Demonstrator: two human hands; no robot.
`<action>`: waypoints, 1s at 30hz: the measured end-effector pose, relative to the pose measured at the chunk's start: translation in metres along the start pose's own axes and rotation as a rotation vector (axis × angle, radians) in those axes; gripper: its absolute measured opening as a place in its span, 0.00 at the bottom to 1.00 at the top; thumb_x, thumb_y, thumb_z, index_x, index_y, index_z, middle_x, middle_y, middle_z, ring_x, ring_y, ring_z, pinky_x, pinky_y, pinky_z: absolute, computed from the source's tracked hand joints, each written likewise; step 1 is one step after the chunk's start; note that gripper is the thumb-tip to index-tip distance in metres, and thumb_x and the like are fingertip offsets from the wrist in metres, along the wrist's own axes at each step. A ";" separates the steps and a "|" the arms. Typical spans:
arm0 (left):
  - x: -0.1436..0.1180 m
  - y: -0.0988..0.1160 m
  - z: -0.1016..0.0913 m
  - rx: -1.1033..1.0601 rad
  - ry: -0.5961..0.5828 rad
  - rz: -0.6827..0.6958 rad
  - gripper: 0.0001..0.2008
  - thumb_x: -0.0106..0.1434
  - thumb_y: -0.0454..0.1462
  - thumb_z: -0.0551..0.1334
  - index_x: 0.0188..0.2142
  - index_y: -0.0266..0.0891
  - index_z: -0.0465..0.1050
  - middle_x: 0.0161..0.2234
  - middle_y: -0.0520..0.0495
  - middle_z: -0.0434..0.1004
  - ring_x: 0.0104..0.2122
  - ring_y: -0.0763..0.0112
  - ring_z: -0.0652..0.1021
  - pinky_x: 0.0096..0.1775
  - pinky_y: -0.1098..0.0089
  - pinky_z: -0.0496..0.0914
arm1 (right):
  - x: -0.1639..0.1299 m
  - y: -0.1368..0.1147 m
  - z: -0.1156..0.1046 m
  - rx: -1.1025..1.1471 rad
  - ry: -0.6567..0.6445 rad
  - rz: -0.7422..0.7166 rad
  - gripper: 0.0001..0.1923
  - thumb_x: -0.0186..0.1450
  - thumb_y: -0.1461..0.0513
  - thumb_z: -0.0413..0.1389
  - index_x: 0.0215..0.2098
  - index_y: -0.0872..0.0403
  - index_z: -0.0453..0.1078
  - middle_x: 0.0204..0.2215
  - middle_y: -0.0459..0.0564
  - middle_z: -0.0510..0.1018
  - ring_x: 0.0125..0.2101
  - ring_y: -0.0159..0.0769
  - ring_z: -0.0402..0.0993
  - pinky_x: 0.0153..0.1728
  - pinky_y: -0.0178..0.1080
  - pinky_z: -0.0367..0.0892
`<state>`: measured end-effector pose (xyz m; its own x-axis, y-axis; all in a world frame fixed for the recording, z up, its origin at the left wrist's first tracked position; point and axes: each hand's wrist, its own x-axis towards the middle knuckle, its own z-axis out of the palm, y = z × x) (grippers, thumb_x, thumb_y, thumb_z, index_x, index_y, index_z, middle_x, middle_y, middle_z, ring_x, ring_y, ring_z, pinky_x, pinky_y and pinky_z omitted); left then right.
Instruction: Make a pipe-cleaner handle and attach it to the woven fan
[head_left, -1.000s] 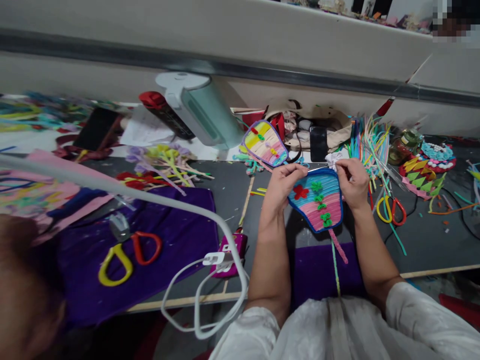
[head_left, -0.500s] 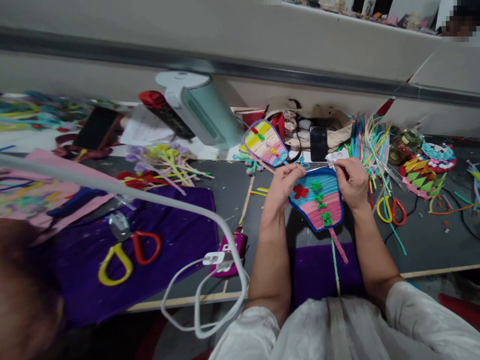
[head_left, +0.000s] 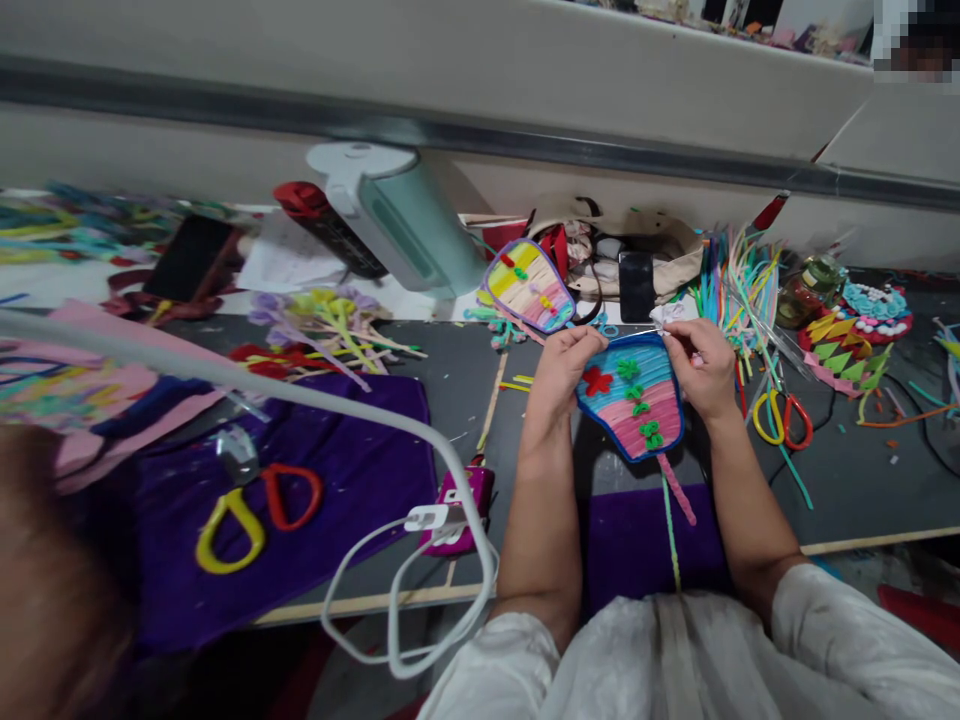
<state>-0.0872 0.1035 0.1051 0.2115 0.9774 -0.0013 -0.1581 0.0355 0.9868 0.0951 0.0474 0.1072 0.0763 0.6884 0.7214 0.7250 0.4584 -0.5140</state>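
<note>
Every place here is told from the blue-edged fan (head_left: 634,400), the striped pipe-cleaner piece held up over the dark table (head_left: 862,480) in front of the person.

Far to its left, on a purple cloth (head_left: 360,470), lie scissors with one yellow and one red handle (head_left: 255,510). Above that cloth, still left of the fan, sits a loose heap of pipe-cleaner flowers (head_left: 330,325). A white cable (head_left: 420,520) loops down between the cloth and the fan, past a small magenta object (head_left: 465,500) at the table's near edge. Up and to the left of the fan leans a pale green lamp head (head_left: 405,215).

The left hand (head_left: 566,365) pinches the fan's upper left corner, fingers closed on the blue rim beside a red flower. Just above the fan, behind that hand, a second fan (head_left: 529,285) in yellow and pink rests against the clutter at the wall.

The fan itself is tilted, wide end away from the person, its pink twisted handle (head_left: 679,490) pointing down toward the white sleeves. Green flowers run down its middle.

The right hand (head_left: 705,365) grips the upper right corner — fingers curled shut on the rim, with a thin white strand (head_left: 641,333) stretched along the top edge between both hands.

Right of the fan stands a bundle of coloured pipe cleaners (head_left: 739,285), and near it lies another pair of scissors (head_left: 784,420).
</note>
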 end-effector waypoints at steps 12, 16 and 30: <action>0.000 0.000 -0.002 0.033 0.032 0.030 0.07 0.46 0.39 0.62 0.18 0.38 0.69 0.18 0.54 0.64 0.20 0.77 0.63 0.24 0.72 0.56 | 0.003 0.003 -0.003 0.073 -0.056 0.028 0.07 0.66 0.60 0.55 0.36 0.51 0.75 0.32 0.49 0.78 0.34 0.37 0.74 0.38 0.42 0.70; 0.002 -0.002 -0.002 -0.012 0.033 0.032 0.06 0.46 0.38 0.61 0.18 0.38 0.69 0.18 0.53 0.65 0.21 0.77 0.63 0.24 0.73 0.57 | 0.002 0.003 -0.002 0.145 -0.054 0.099 0.07 0.65 0.59 0.55 0.36 0.51 0.76 0.31 0.48 0.78 0.31 0.34 0.74 0.30 0.37 0.69; 0.000 -0.003 0.000 -0.086 0.017 0.028 0.06 0.47 0.36 0.61 0.19 0.38 0.66 0.19 0.55 0.63 0.20 0.77 0.63 0.25 0.73 0.58 | -0.003 0.003 0.006 0.311 0.009 0.191 0.08 0.63 0.59 0.59 0.39 0.52 0.76 0.34 0.49 0.77 0.35 0.33 0.74 0.28 0.34 0.69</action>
<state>-0.0864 0.1034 0.1022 0.1900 0.9815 0.0228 -0.2459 0.0250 0.9690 0.0931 0.0501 0.1008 0.1970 0.7740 0.6018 0.4546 0.4717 -0.7555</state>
